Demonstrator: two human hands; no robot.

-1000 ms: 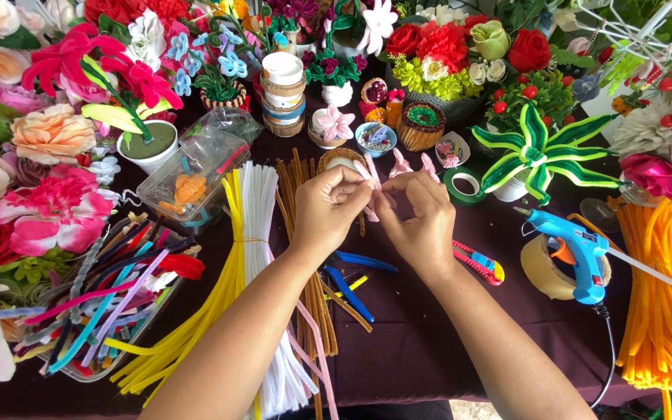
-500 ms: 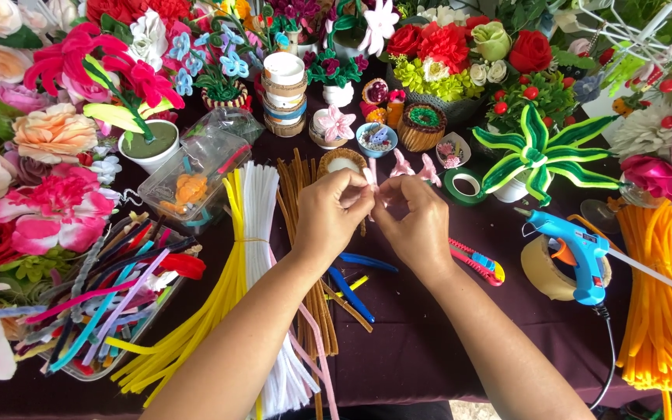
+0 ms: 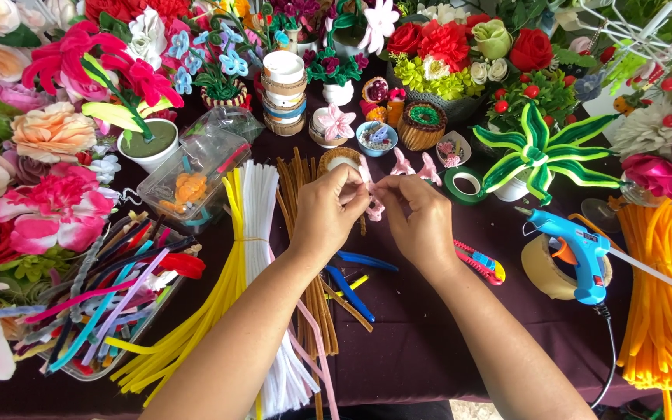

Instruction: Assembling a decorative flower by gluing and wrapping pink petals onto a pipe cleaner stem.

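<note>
Centrally, a pink pipe cleaner (image 3: 373,204) is pinched between the fingertips of both the left hand (image 3: 328,216) and the right hand (image 3: 418,222), above the dark-clothed desk (image 3: 421,342). White (image 3: 262,233) and brown (image 3: 305,233) pipe cleaner bundles are laid just beneath, a blue glue gun (image 3: 577,253) well apart.

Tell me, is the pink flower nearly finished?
Partly. Done: two small pink pieces already lie on the cloth beside finished flower pots. In hand: the left hand and right hand pinch a pink pipe cleaner between their fingers, bending it into shape. Left: it shows no stem or pot, and the glue gun lies unused at the right.
</note>
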